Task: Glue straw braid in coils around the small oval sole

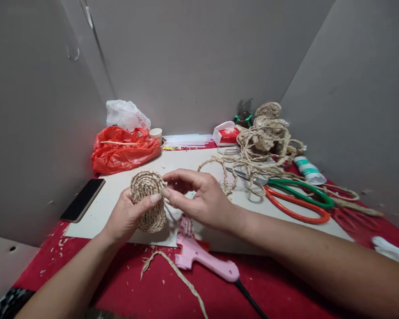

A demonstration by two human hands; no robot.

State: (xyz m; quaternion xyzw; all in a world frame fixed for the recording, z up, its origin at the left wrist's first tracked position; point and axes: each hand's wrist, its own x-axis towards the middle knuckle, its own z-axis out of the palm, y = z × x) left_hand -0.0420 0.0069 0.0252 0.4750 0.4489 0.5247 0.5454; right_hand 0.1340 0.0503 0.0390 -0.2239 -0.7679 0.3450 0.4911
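Note:
My left hand [128, 217] is closed round an oval coil of braided straw rope [149, 181], its thumb lying across the coil's face. Thumb and fingers of my right hand [193, 195] pinch the rope at the coil's right edge; the exact spot between the fingertips is partly hidden. Just below the hands a pink hot glue gun [206, 261] lies on the table, its nozzle end pointing away from me and its black cord running toward me. A loose rope end [182, 279] trails over the red cloth at the front.
A pale board [93, 226] covers part of the red cloth [129, 279]. Large scissors [295, 204] lie at right, below a rope heap [266, 137]. Pliers [244, 115], a red-and-white box [226, 134], glue sticks [189, 140], a red bag [126, 153] and a phone [83, 200] lie around.

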